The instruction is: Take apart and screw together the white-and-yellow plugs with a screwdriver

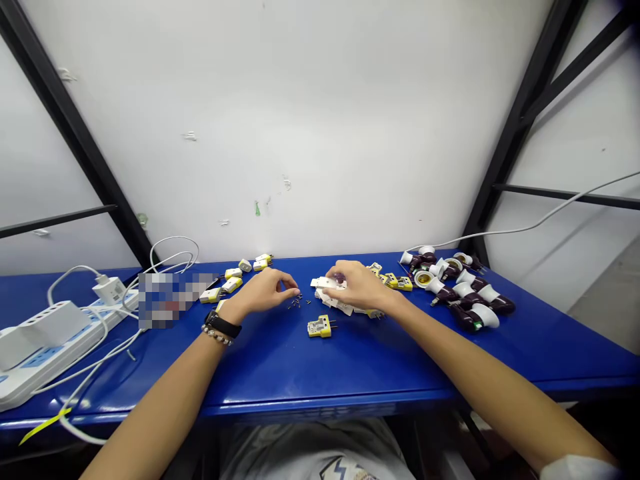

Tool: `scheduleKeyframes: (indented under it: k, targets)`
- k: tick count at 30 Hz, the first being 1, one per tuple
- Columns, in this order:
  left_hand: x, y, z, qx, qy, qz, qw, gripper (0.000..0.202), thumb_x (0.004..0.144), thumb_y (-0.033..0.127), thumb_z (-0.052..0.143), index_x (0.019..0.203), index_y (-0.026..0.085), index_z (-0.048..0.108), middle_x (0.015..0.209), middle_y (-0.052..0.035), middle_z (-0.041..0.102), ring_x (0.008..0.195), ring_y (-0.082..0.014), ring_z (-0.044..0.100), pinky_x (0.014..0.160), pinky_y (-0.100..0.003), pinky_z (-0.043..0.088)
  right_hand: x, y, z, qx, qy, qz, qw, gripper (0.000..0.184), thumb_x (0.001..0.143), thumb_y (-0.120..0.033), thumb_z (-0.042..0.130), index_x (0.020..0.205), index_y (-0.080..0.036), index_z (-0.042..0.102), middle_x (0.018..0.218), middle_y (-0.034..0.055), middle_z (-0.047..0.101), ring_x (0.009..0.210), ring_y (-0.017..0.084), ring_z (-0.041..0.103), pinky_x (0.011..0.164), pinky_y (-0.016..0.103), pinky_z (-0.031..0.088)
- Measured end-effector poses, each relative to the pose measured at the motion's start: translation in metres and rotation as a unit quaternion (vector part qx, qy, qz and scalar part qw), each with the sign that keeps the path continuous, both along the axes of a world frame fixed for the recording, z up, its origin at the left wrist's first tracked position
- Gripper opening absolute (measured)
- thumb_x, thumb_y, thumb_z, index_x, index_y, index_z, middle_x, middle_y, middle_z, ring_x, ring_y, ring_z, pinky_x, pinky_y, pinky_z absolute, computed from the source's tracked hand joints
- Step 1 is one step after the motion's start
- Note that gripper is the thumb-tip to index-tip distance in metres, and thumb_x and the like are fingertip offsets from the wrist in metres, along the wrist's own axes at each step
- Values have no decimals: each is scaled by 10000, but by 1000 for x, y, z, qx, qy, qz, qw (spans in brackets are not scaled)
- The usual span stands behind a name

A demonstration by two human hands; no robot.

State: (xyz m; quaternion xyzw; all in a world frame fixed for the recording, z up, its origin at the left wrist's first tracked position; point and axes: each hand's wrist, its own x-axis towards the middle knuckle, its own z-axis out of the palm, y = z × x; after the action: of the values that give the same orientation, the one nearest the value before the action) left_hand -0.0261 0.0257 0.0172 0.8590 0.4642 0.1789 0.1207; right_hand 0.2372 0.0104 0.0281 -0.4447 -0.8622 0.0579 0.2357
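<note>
While your right hand (357,285) clasps a white plug casing (325,283) right of the small screws (296,302) | your curled left hand (265,291) lies nearer them | left hold: cannot tell

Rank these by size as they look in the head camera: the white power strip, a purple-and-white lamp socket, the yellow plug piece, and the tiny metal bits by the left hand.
Largest to smallest: the white power strip; the purple-and-white lamp socket; the yellow plug piece, though these last two look close; the tiny metal bits.
</note>
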Motion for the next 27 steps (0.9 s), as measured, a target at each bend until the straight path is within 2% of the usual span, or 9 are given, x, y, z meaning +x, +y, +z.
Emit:
scheduleKeyframes:
  k: [3, 7, 10, 14, 16, 19, 23, 25, 27]
  targets:
    - [-6, 3, 2, 3, 8, 17, 1000, 332, 891, 472, 587, 969, 215, 782, 903, -42, 784, 726, -193, 675, 662, -280, 473, 11, 13, -6, 0, -63, -50, 997, 307, 877, -402, 657, 1074, -176, 725, 1069, 125, 708, 949, 268, 661, 741, 310, 448]
    - [-16, 6, 5, 16, 8, 48, 999, 359, 887, 497, 583, 973, 208, 780, 917, -52, 784, 730, -202, 676, 664, -284, 481, 16, 18, -8, -12, -55, -38, 998, 372, 900, -398, 641, 1187, -167, 688, 1172, 137, 700, 1073, 290, 649, 828, 332, 471]
    - [-26, 7, 10, 38, 17, 95, 995, 352, 889, 501, 575, 982, 230, 780, 950, -44, 785, 765, -209, 687, 685, -285, 482, 12, 10, -1, -17, -22, 21, 999, 394, 870, -485, 681, 1111, -176, 725, 1114, 117, 715, 1019, 270, 656, 837, 332, 476]
    - [-50, 9, 18, 48, 86, 211, 973, 345, 897, 457, 547, 1081, 257, 758, 1072, -56, 770, 941, -261, 697, 758, -309, 489, -4, -8, -4, -61, -60, 157, 984, 489, 713, -595, 798, 987, -192, 766, 1029, 84, 725, 915, 250, 661, 777, 315, 475]
    - [-68, 12, 20, 19, 127, 257, 958, 358, 872, 429, 561, 1116, 240, 741, 1128, -83, 753, 1015, -293, 683, 780, -325, 492, -13, -15, -11, -69, -91, 190, 975, 491, 691, -564, 824, 995, -182, 769, 1014, 93, 730, 931, 260, 662, 774, 312, 472]
    - [-95, 18, 18, -70, 142, 269, 950, 363, 767, 442, 649, 1041, 224, 743, 1064, -74, 761, 972, -292, 692, 738, -317, 497, -22, -21, -17, -74, -119, 205, 969, 304, 791, -419, 762, 978, -180, 770, 990, 87, 741, 912, 238, 669, 759, 294, 461]
    - [-118, 25, 12, -197, 134, 233, 943, 445, 597, 492, 755, 938, 207, 731, 871, -35, 756, 854, -259, 697, 685, -285, 500, -11, -18, 2, -14, -95, 134, 986, 181, 824, -333, 687, 922, -193, 747, 964, 63, 735, 839, 195, 656, 709, 269, 433]
    - [-122, 25, 9, -231, 130, 221, 939, 478, 535, 471, 790, 929, 209, 722, 857, -23, 744, 853, -253, 691, 698, -281, 507, 4, -10, 17, 42, -75, 29, 996, 192, 819, -307, 667, 965, -196, 725, 1005, 65, 727, 852, 197, 653, 686, 262, 417]
    - [-121, 24, 7, -209, 131, 216, 945, 477, 497, 444, 806, 904, 211, 723, 857, -20, 740, 833, -250, 689, 702, -285, 518, 23, 1, 29, 62, -102, -78, 990, 223, 809, -315, 663, 989, -196, 720, 1025, 81, 723, 851, 216, 659, 661, 269, 405]
